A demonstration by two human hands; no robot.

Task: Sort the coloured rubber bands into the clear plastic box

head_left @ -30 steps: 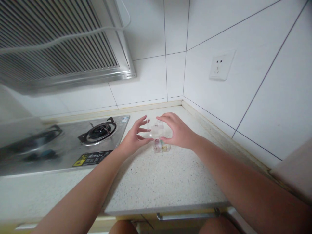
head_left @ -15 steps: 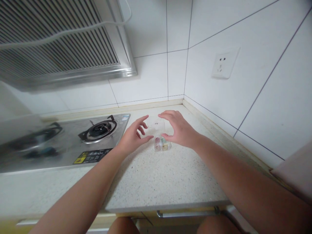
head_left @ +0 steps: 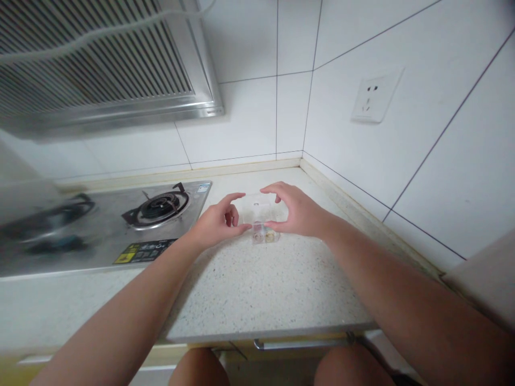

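Observation:
A small clear plastic box (head_left: 260,213) with little coloured items inside rests on the speckled countertop (head_left: 257,289) near the tiled corner. My left hand (head_left: 217,222) grips its left side, thumb and forefinger pinched on it and the other fingers curled. From the right, my right hand (head_left: 295,212) holds the box too, fingers arched over the lid and thumb at the lower edge. The box's lid stands between the two hands.
A steel gas hob (head_left: 100,230) with a burner (head_left: 159,206) lies to the left. A range hood (head_left: 100,69) hangs above it. A wall socket (head_left: 374,96) sits on the right wall. A drawer handle (head_left: 301,343) runs below the counter edge.
Both hands have closed in on the clear box: the left fingers, spread a second ago, have curled and pinched its side. The right fingers have dropped onto the lid.

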